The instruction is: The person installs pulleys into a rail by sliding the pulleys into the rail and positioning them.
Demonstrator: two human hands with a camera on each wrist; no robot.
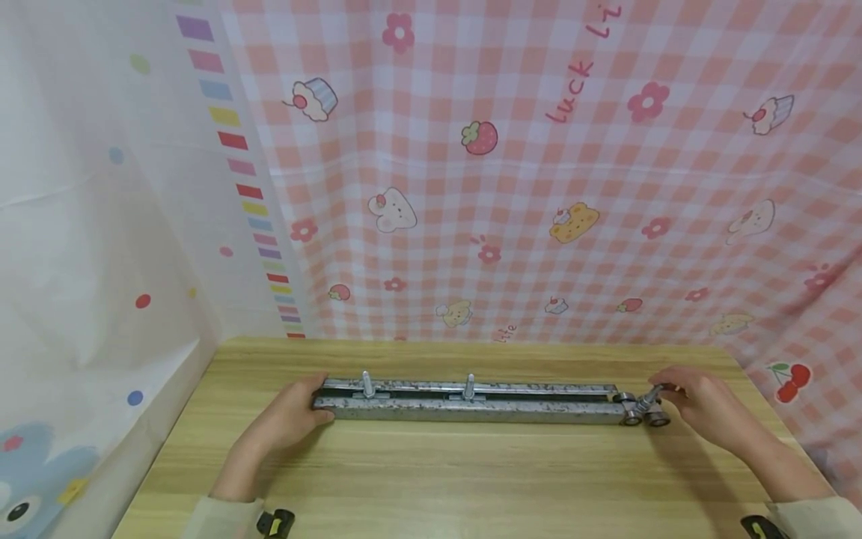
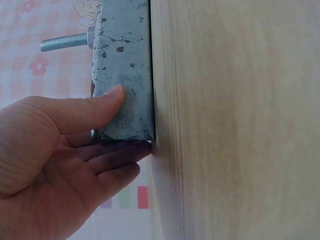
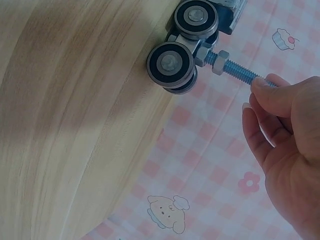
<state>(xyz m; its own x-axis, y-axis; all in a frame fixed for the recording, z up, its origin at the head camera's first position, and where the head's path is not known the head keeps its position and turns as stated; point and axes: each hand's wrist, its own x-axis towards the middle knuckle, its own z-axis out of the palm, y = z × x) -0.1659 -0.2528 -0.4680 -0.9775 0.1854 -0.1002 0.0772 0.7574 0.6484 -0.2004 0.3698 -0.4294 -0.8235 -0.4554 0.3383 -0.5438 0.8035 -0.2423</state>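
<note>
A long grey metal track (image 1: 471,411) with dark specks lies across the wooden table, its slot facing up. My left hand (image 1: 296,410) grips the track's left end, thumb on the near side. Two upright bolts (image 1: 470,387) stand out of the slot. At the right end is a roller trolley (image 3: 172,64) with black-and-steel wheels, its front part overlapping the track's opening. Its threaded bolt (image 3: 240,71), carrying nuts, tilts toward my right hand (image 3: 290,115), which pinches the bolt's tip between thumb and fingers.
The wooden tabletop (image 1: 471,479) stretches in front of the track. Behind it hangs a pink checked cloth (image 1: 512,187) with cartoon prints. A white dotted cloth (image 1: 101,224) hangs at the left.
</note>
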